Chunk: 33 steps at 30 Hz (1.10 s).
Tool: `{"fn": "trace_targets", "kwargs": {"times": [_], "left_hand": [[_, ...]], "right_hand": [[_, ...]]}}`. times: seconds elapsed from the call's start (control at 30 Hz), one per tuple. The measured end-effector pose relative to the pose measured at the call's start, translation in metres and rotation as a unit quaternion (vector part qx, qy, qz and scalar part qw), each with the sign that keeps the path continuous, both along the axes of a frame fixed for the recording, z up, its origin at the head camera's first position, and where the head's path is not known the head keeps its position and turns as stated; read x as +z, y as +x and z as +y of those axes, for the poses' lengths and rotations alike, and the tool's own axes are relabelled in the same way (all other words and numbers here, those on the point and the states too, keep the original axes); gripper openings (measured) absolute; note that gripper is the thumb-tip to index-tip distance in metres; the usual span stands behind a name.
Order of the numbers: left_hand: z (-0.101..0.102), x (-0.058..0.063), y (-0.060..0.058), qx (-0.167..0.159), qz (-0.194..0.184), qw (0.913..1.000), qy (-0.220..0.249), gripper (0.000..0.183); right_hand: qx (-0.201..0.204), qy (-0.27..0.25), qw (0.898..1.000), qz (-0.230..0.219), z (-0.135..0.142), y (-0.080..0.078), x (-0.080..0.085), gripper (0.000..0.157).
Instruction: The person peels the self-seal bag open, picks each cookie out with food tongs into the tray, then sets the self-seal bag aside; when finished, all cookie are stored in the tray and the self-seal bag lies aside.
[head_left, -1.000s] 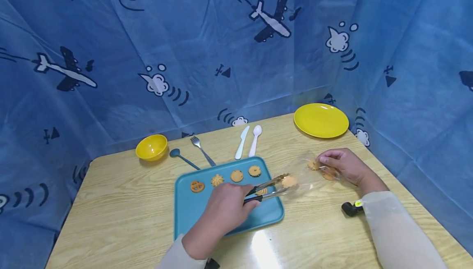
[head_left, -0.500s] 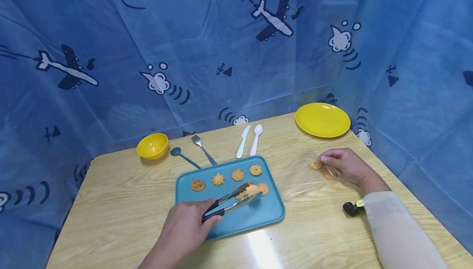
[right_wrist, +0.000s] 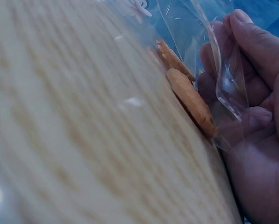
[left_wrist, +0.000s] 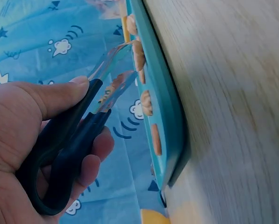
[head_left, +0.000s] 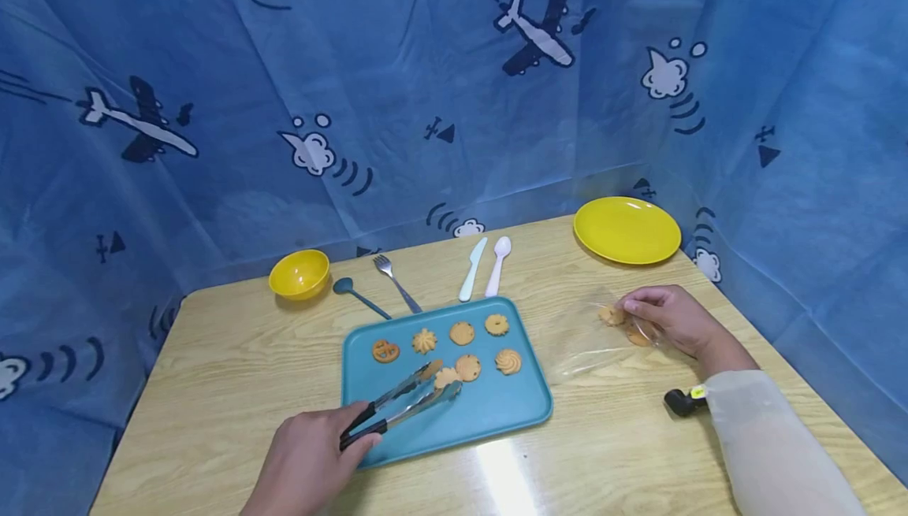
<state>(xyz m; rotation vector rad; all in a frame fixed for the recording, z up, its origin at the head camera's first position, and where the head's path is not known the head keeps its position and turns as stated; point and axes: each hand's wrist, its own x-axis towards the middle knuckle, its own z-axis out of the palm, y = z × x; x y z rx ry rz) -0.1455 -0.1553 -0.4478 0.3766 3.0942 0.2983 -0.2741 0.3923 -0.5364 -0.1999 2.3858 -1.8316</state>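
Note:
My left hand [head_left: 305, 453] grips black-handled metal tongs [head_left: 369, 424], whose tips stand either side of a flower-shaped cookie [head_left: 445, 378] over the teal tray [head_left: 489, 415]. Whether this cookie touches the tray is hard to tell. In the left wrist view, my thumb and fingers wrap the tongs' handles [left_wrist: 67, 154]. Beside the tips lies a round cookie [head_left: 468, 368], with a swirl cookie [head_left: 507, 361] to its right. My right hand [head_left: 670, 317] pinches a clear plastic bag [head_left: 578, 343] on the table; cookies [right_wrist: 193, 100] show inside it in the right wrist view.
Along the tray's back lie a pretzel-shaped cookie [head_left: 386, 351] and several others. Behind the tray are a yellow bowl [head_left: 299, 274], a dark spoon [head_left: 362, 298], a fork [head_left: 397, 283], a pale knife [head_left: 473, 269] and a pink spoon [head_left: 499, 266]. A yellow plate [head_left: 627, 230] stands back right.
My left hand has drawn the tongs and the flower-shaped cookie leftward from the bag to the tray's front middle. My right hand has kept its pinch on the bag.

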Motion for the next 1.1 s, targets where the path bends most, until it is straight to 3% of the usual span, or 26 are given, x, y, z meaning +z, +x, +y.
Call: {"fn": "trace_targets", "kwargs": {"times": [0.33, 0.47, 0.67, 0.83, 0.93, 1.1], "left_hand": [[0.002, 0.004, 0.011, -0.004, 0.016, 0.9998, -0.012, 0.053], [0.004, 0.007, 0.015, -0.026, 0.035, 0.9986, -0.028, 0.052], [0.005, 0.004, 0.013, -0.052, 0.057, 0.9958, -0.049, 0.048], [0.0, -0.002, 0.004, -0.025, 0.026, 0.9988, -0.033, 0.042], [-0.007, -0.006, -0.004, 0.007, -0.013, 0.9999, -0.007, 0.039], [-0.018, -0.013, -0.014, 0.071, -0.082, 0.9917, 0.07, 0.035]], "right_hand": [[0.006, -0.025, 1.0, 0.001, 0.001, 0.0, 0.0, 0.028], [0.01, -0.034, 0.999, -0.001, 0.001, -0.001, 0.0, 0.027], [0.006, -0.03, 1.0, -0.006, 0.001, -0.001, 0.0, 0.029], [0.005, -0.015, 1.0, -0.009, 0.001, -0.001, 0.0, 0.031], [0.007, -0.011, 1.0, -0.003, 0.001, -0.001, 0.0, 0.033], [0.011, -0.011, 1.0, 0.003, 0.001, -0.001, -0.002, 0.032]]}}
